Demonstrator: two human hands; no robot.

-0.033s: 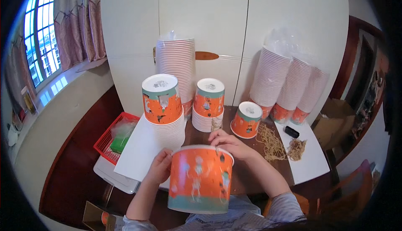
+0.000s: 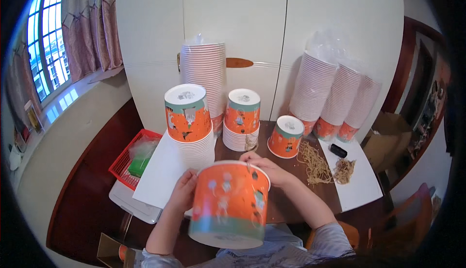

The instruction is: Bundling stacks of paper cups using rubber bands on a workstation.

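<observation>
Close in front of me is a large orange paper bucket (image 2: 228,195) with a green band at its base and a white rim. It is tilted, its base toward me. My left hand (image 2: 184,188) grips it at the left side of the rim. On the far right of the rim, my right hand (image 2: 266,167) has its fingers curled at the edge; the bucket partly hides them. A thin strand of twine (image 2: 251,142) shows just beyond those fingers, against the middle stack of upside-down buckets (image 2: 241,139). Whether the right fingers hold twine is unclear.
A taller stack of upturned buckets (image 2: 186,115) stands at left. A single upturned bucket (image 2: 285,138) sits at right, beside tangled twine (image 2: 315,166) and a small black object (image 2: 338,150). Bagged bucket stacks (image 2: 314,86) line the back. A red basket (image 2: 127,154) is at far left.
The bucket has tipped a little more, its base swinging slightly left and its rim rising. Both hands have shifted slightly upward in view with it.
</observation>
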